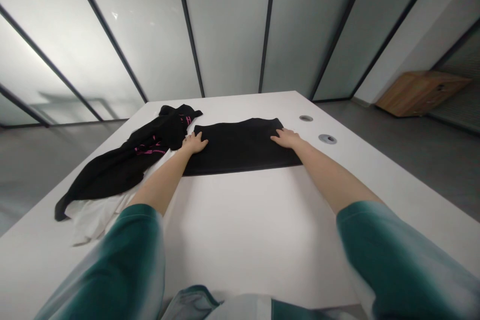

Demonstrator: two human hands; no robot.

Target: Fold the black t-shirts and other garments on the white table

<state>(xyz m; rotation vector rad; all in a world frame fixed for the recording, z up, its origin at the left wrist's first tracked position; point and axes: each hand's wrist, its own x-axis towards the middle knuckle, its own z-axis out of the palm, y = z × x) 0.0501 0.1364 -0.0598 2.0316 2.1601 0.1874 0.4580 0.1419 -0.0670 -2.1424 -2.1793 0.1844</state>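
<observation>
A black cloth item, folded into a flat rectangle (240,147), lies on the white table in front of me. My left hand (194,143) rests on its left end, fingers spread and pointing away from me. On the right end lies my right hand (286,138), also flat with fingers apart. Neither hand grips the cloth. Just left of my left hand is a rumpled black garment (120,165) with pink markings. Part of a white cloth (99,212) shows beneath it. What kind of garment the folded item is, I cannot tell.
The white table (243,230) reaches toward a frosted glass partition (228,25). Two round grommets, a farther one (306,118) and a nearer one (327,139), sit in the tabletop at right. A wooden cabinet (416,92) stands on the floor beyond.
</observation>
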